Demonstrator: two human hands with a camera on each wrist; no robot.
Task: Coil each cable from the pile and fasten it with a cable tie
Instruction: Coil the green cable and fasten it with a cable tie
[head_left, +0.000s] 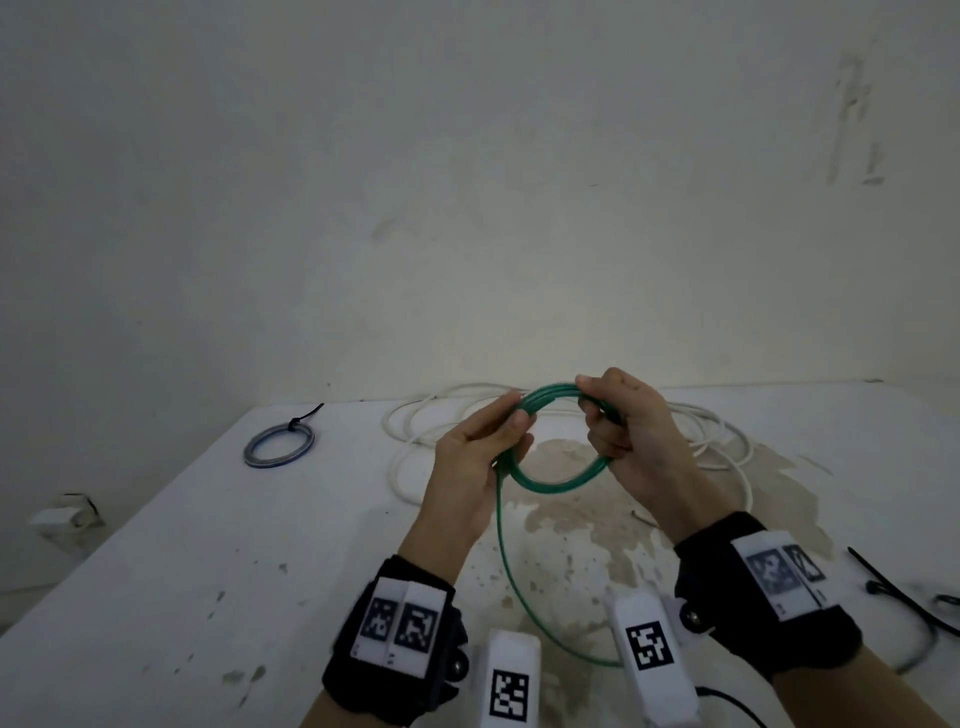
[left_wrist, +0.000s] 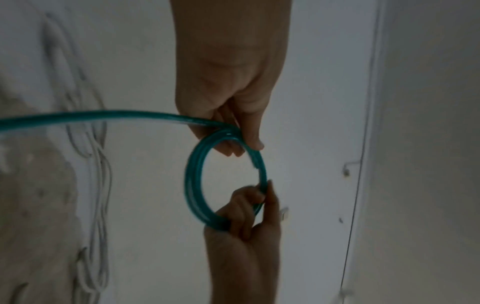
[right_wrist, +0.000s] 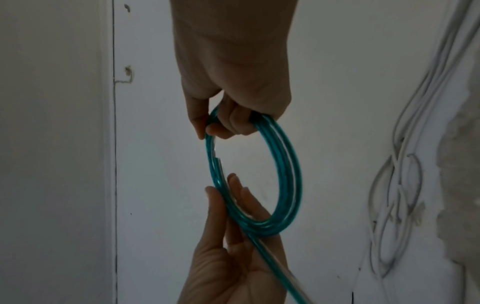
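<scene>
Your left hand (head_left: 475, 457) pinches the left side of the green, glossy plastic cable coil (head_left: 550, 480), thumb over the strands. Your right hand (head_left: 628, 436) grips the coil's right side with curled fingers. The coil is held above the white, stained bench (head_left: 208, 519); its loose tail hangs toward you. Behind the coil lies the loose white cable pile (head_left: 415, 421); well left of it, a tied grey coil (head_left: 279, 446).

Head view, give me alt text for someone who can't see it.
Two hands, left hand and right hand, hold a coiled green cable above a stained white table. A white cable pile lies behind; a tied coil sits far left.
</scene>
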